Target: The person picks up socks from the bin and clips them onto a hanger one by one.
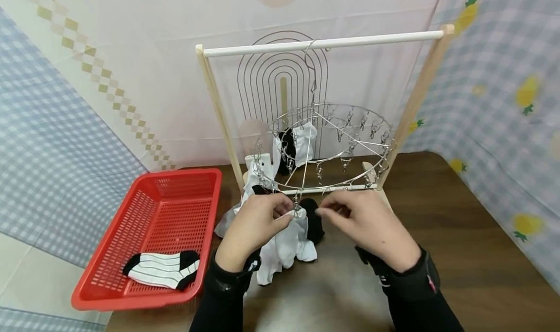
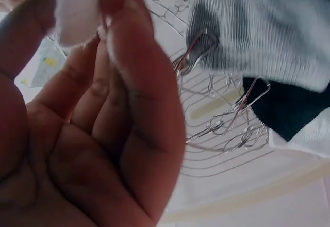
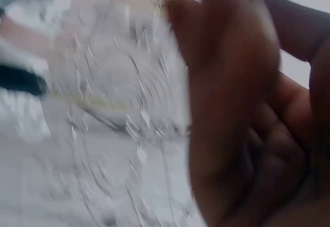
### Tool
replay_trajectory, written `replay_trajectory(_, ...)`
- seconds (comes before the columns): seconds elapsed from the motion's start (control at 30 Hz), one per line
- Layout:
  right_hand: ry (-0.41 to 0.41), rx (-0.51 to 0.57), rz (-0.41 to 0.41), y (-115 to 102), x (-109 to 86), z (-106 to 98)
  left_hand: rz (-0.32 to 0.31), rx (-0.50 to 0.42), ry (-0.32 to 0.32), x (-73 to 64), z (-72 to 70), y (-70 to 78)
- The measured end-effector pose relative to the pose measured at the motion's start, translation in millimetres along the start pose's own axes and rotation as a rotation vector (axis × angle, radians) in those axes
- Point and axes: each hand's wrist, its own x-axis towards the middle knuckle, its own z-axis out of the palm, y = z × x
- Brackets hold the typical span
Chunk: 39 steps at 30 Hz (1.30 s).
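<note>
A round wire hanger [image 1: 313, 110] with many small metal clips carries several socks. At its near edge, my left hand [image 1: 258, 220] pinches the top of a white sock [image 1: 286, 242], right by a clip [image 1: 297, 204]. In the left wrist view, a pale edge of the sock [image 2: 77, 15] shows between the fingertips. Beside a hanging black sock [image 1: 313, 220], my right hand [image 1: 365, 220] has its fingers loosely bent, thumb and index slightly apart, with nothing visible between them. The right wrist view is blurred.
A white rod [image 1: 350, 42] on a wooden stand [image 1: 417, 98] bears the hanger. To the left, a red basket [image 1: 214, 191] contains a striped black-and-white sock [image 1: 159, 269]. More white and black socks [image 1: 305, 142] hang at the hanger's back left. Everything stands on a brown table [image 1: 472, 254].
</note>
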Motion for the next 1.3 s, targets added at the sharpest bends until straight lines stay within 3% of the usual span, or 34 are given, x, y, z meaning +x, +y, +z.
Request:
replay_trajectory(0.1,0.276,-0.084,-0.113,3,-2.3,-9,0.007,0.068,0.012,-2.5,-4.6,0.5)
replay_trajectory(0.2,0.416,-0.127,-0.182,8,0.1,-12,-0.004,0.119,0.023,-3.9,-8.2,1.2)
replay_trajectory(0.3,0.423,-0.128,-0.206,11,4.1,-9,-0.027,0.16,0.041,-4.4,-11.6,1.9)
replay_trajectory(0.47,0.435,-0.131,-0.176,12,8.4,1,-0.068,0.213,0.072,-5.6,-17.0,3.3)
replay_trajectory(0.57,0.455,-0.155,-0.152,11,10.0,5,-0.064,0.25,0.134,-8.2,-19.2,5.3)
replay_trajectory(0.67,0.499,-0.183,-0.144,10,12.0,13,0.021,0.258,0.292,-11.9,-20.1,10.5)
replay_trajectory(0.77,0.547,-0.202,-0.164,8,14.1,23,0.178,0.24,0.477,-11.6,-18.5,17.1)
replay_trajectory(0.83,0.573,-0.217,-0.188,7,14.3,30,0.276,0.224,0.546,-8.1,-16.0,21.0)
replay_trajectory(0.9,0.601,-0.23,-0.212,7,13.9,36,0.345,0.218,0.562,-3.2,-11.8,23.3)
replay_trajectory(1.0,0.642,-0.245,-0.238,6,13.1,41,0.384,0.226,0.545,4.4,-4.5,24.6)
replay_trajectory(1.3,0.66,-0.265,-0.27,3,14.2,43,0.382,0.298,0.536,13.0,-0.1,13.4)
